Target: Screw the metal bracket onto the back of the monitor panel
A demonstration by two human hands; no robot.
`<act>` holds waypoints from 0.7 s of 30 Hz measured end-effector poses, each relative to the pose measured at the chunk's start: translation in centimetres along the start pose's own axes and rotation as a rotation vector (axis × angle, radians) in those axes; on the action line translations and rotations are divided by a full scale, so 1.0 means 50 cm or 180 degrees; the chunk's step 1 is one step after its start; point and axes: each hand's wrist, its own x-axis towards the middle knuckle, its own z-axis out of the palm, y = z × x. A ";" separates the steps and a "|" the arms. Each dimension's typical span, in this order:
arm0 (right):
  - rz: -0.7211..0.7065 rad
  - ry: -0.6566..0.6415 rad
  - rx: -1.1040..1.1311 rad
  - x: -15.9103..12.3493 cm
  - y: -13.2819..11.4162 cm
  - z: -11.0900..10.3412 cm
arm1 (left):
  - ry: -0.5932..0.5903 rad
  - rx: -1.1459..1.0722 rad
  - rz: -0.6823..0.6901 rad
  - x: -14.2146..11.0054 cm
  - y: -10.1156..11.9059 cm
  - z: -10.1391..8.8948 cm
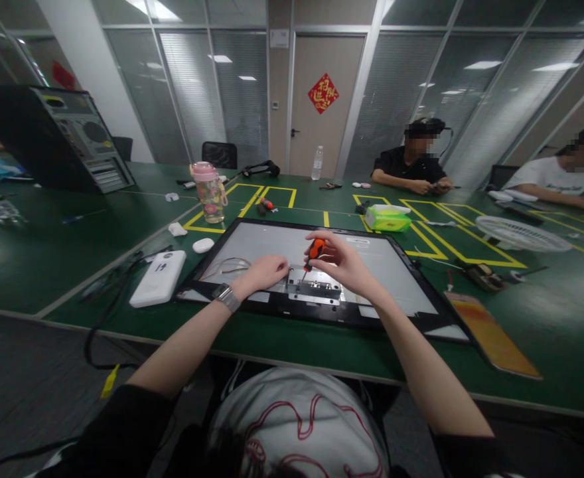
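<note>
An orange and black screwdriver (pixel 316 252) is gripped in my right hand (pixel 344 262), its shaft angled down to a metal bracket (pixel 316 290). The bracket sits near the front edge of a large flat panel (pixel 252 242) with a black frame, like the back of a screen. My left hand (pixel 265 273), below a silver wristwatch, lies by the bracket's left end with its fingers curled in; whether they hold anything is hidden. Thin wires (pixel 229 265) lie on the panel left of that hand.
Left of the panel are a white power bank (pixel 158 279), a small white case (pixel 203 245) and a pink-lidded bottle (pixel 208 192). A green tissue pack (pixel 387 218) stands behind it. An orange-yellow board (pixel 491 332) lies to the right. Two people sit across at right.
</note>
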 end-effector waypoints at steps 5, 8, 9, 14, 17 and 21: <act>0.0017 0.0048 0.0079 0.001 0.005 -0.001 | -0.0018 0.0002 -0.0023 0.001 -0.002 0.001; -0.0057 0.0078 0.0072 0.001 0.010 0.003 | -0.0020 0.0010 -0.0011 0.001 0.000 0.001; -0.0072 0.0127 -0.0037 0.002 0.012 0.004 | -0.0023 0.0010 -0.0012 0.000 0.001 0.000; -0.0120 0.0436 -0.0739 0.005 0.023 0.002 | -0.0050 0.0006 -0.0041 -0.003 0.007 -0.006; -0.0061 0.0482 -0.0771 0.006 0.027 -0.003 | -0.0059 -0.0003 -0.0057 -0.003 0.007 -0.007; -0.0025 0.0364 -0.0293 0.005 0.025 -0.001 | -0.0055 -0.0017 -0.0048 -0.002 0.003 -0.003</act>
